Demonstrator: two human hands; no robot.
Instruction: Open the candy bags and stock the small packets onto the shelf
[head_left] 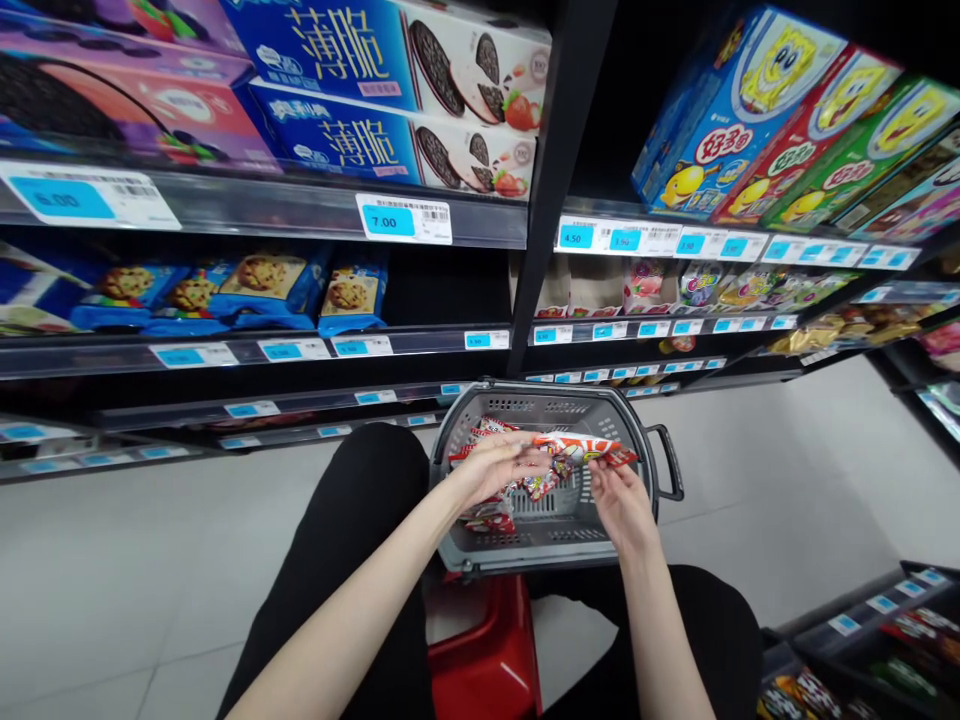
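Observation:
Above a grey shopping basket [570, 552], my two hands hold a red and white snack packet [574, 445] between them. My left hand [499, 468] has its fingers closed on the packet's left end. With thumb and fingertips, my right hand [621, 500] pinches its right end from below. Several small red and multicoloured packets [491, 515] lie inside the basket, mostly at its left side, and my left hand and forearm cover part of them. The basket's black handle [671, 463] sticks out on the right.
Shelves with blue biscuit boxes [337, 135], blue cookie packs [262, 285] and cartoon snack boxes [742, 110] stand in front. A red plastic stool [487, 660] is between my black-trousered legs [352, 540]. Another low shelf [847, 640] stands at lower right on the tiled floor.

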